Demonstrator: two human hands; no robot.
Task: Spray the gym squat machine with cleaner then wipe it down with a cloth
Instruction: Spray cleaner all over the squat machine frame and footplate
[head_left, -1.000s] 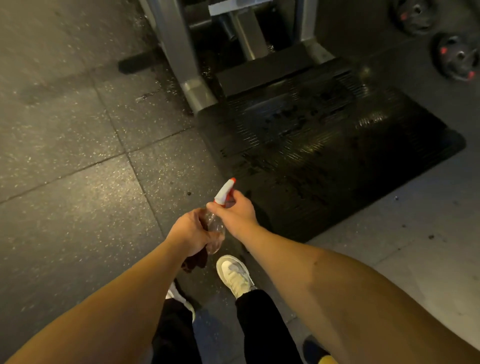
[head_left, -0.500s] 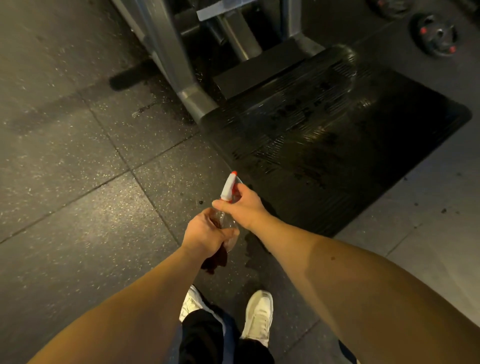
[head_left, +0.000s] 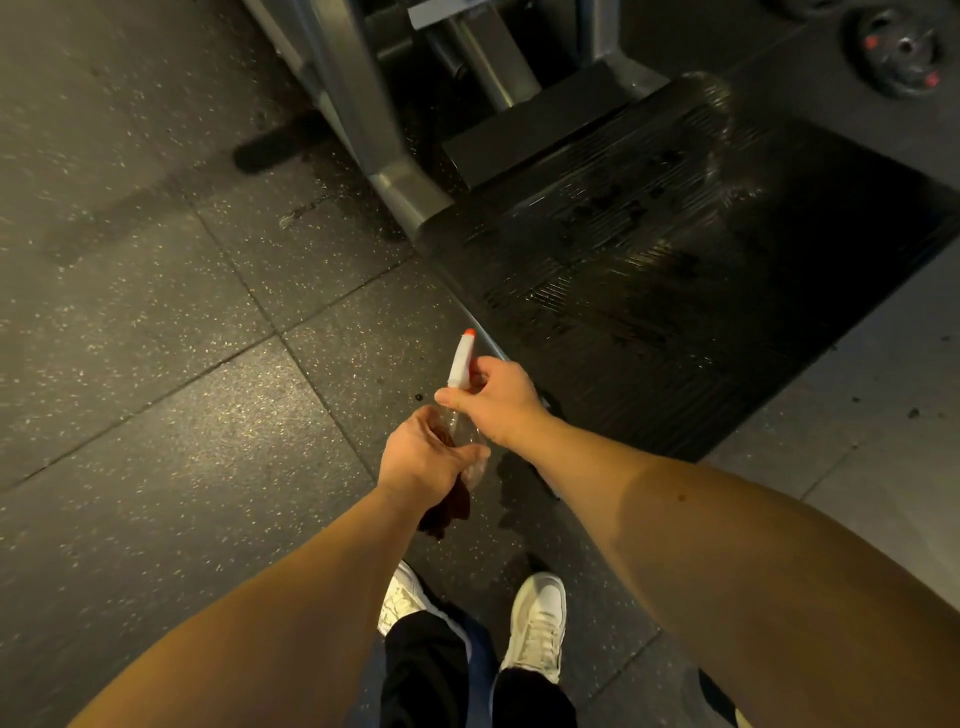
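Note:
A clear spray bottle (head_left: 461, 431) with a white head and orange nozzle tip is held between both hands, nozzle pointing away from me. My right hand (head_left: 498, 400) grips the spray head. My left hand (head_left: 423, 460) is curled round the bottle's body and also holds a dark cloth (head_left: 447, 512) that hangs below it. The squat machine's black ribbed foot platform (head_left: 675, 270) lies ahead to the right, with wet patches on it. Its grey steel frame legs (head_left: 374, 119) rise at the top centre.
Dark speckled rubber floor tiles (head_left: 156, 364) spread to the left. A weight plate (head_left: 901, 49) lies on the floor at the top right. My white shoes (head_left: 537, 623) stand just below the hands. Lighter flooring (head_left: 857, 441) borders the platform on the right.
I have stepped forward, so the platform and frame sit larger and nearer. The bottle has swung from tilting right to pointing nearly straight ahead. Both hands keep their hold.

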